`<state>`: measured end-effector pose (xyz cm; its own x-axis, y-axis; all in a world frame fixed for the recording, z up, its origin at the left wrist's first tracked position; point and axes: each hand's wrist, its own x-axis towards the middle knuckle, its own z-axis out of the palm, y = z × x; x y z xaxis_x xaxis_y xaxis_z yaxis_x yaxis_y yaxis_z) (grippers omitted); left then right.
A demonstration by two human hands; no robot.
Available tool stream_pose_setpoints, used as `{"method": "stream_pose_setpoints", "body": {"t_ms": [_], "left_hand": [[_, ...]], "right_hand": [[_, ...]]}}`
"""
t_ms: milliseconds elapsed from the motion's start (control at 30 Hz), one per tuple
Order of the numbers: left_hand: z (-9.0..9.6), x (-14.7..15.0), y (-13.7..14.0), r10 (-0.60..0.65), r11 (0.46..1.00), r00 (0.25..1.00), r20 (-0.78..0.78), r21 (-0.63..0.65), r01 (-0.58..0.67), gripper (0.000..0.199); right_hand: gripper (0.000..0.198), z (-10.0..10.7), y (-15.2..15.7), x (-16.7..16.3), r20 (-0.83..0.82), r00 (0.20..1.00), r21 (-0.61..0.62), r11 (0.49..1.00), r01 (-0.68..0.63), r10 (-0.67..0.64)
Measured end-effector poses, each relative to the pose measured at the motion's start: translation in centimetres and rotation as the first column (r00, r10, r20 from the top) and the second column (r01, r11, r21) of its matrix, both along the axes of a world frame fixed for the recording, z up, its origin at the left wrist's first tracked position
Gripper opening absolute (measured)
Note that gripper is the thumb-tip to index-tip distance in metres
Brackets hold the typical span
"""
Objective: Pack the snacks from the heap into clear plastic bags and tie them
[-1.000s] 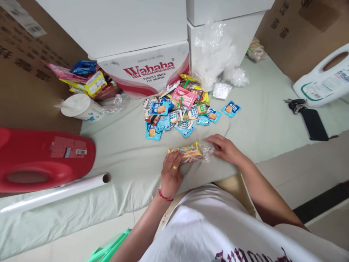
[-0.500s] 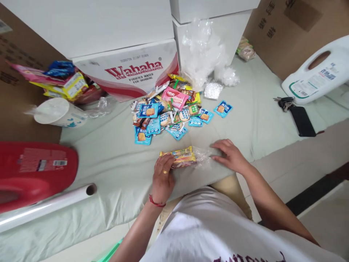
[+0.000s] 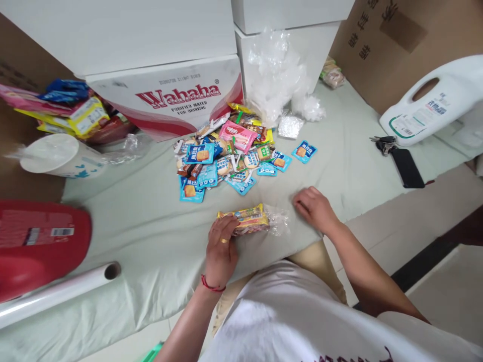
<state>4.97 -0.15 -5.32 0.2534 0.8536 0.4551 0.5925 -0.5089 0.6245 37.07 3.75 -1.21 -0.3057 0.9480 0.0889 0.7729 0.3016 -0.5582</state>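
Yellow snack packets (image 3: 247,216) lie bundled together in a clear plastic bag (image 3: 278,219), whose loose, crumpled end points right. My left hand (image 3: 222,246), with a ring and a red wrist cord, is wrapped over the left end of the bundle and hides part of it. Just past the bag's loose end, my right hand (image 3: 315,208) rests by the cloth with its fingers curled in. A gap shows between it and the plastic, and nothing is visible in it. Behind both hands is a pile of small snack packets (image 3: 226,158), mostly blue, white and pink.
A Wahaha carton (image 3: 177,103) stands behind the pile, beside crumpled clear plastic (image 3: 277,75). On the left are a paper tub (image 3: 56,155), a red jug (image 3: 45,246) and a white roll (image 3: 60,291). On the right are a white detergent bottle (image 3: 426,105), keys (image 3: 385,145) and a black phone (image 3: 407,168).
My right hand's fingers, spread beside the bag's loose end before, have curled in and come slightly away from it. My left hand stays on the bundle. The view has shifted a little.
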Motion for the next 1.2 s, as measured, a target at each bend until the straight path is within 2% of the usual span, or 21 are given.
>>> {"method": "stream_pose_setpoints", "body": {"t_ms": [100, 200, 233, 300, 433, 500, 633, 733, 800, 867, 933, 1067, 1133, 1200], "left_hand": [[0.0, 0.0, 0.1, -0.003, 1.0, 1.0, 0.025, 0.003, 0.003, 0.055], [0.0, 0.0, 0.1, -0.004, 1.0, 1.0, 0.026, 0.006, 0.004, 0.055], [0.0, 0.0, 0.1, -0.004, 1.0, 1.0, 0.019, 0.006, 0.003, 0.054], [0.0, -0.1, 0.1, -0.001, 1.0, 1.0, 0.006, 0.007, 0.001, 0.053], [0.0, 0.0, -0.1, 0.001, 0.999, 1.0, -0.028, 0.038, 0.0, 0.054], [-0.1, 0.2, -0.1, 0.002, 0.996, 0.998, -0.064, 0.084, 0.003, 0.054], [0.2, 0.8, 0.4, -0.055, 0.979, 0.991, -0.121, 0.187, 0.077, 0.05], [0.6, 0.9, 1.1, -0.098, 0.971, 0.985, -0.141, 0.204, 0.126, 0.046], [0.8, 0.9, 1.4, -0.116, 0.97, 0.984, -0.135, 0.196, 0.141, 0.043], [0.7, 0.7, 1.6, -0.125, 0.972, 0.985, -0.118, 0.185, 0.146, 0.041], [0.5, 0.6, 1.7, -0.125, 0.975, 0.988, -0.096, 0.173, 0.14, 0.039], [0.2, 0.3, 1.8, -0.108, 0.982, 0.992, -0.066, 0.15, 0.117, 0.035], [0.2, 0.2, 1.9, -0.093, 0.986, 0.992, -0.081, 0.132, 0.103, 0.034], [0.3, 0.1, 1.9, -0.087, 0.988, 0.991, -0.097, 0.116, 0.098, 0.032]], "right_hand": [[0.027, -0.3, -0.5, 0.6, -0.049, 0.999, -0.005, 1.0, 0.008, -0.008], [0.06, -1.0, -0.7, -0.9, 0.014, 1.0, -0.04, 0.999, -0.018, 0.019], [0.065, -1.3, -0.8, -1.6, 0.037, 0.999, -0.046, 0.999, -0.019, 0.021], [0.057, -1.5, -0.7, -3.1, 0.047, 0.998, -0.047, 0.998, -0.039, 0.041], [0.01, -1.2, -0.1, -4.1, 0.003, 0.995, -0.028, 0.995, -0.099, 0.099], [0.003, -0.8, 0.3, -3.4, 0.01, 0.997, 0.011, 0.997, -0.08, 0.08], [0.011, -0.1, 0.4, -1.1, 0.011, 0.996, 0.108, 0.991, 0.082, -0.084], [0.011, 0.1, -0.3, 0.2, -0.089, 0.982, 0.045, 0.984, 0.17, -0.165], [0.008, 0.0, -0.9, 0.5, -0.149, 0.983, -0.05, 0.994, 0.097, -0.104], [0.026, -0.1, -1.4, 0.2, -0.165, 0.986, -0.105, 0.994, -0.023, 0.006], [0.039, -0.2, -1.6, -0.6, -0.151, 0.986, -0.11, 0.99, -0.091, 0.074], [0.055, -0.6, -1.4, -2.7, -0.123, 0.989, -0.088, 0.991, -0.098, 0.087], [0.052, -0.6, -1.1, -3.7, -0.104, 0.989, -0.091, 0.99, -0.111, 0.102], [0.029, -0.4, -1.0, -4.4, -0.096, 0.99, -0.102, 0.988, -0.112, 0.102]]}}
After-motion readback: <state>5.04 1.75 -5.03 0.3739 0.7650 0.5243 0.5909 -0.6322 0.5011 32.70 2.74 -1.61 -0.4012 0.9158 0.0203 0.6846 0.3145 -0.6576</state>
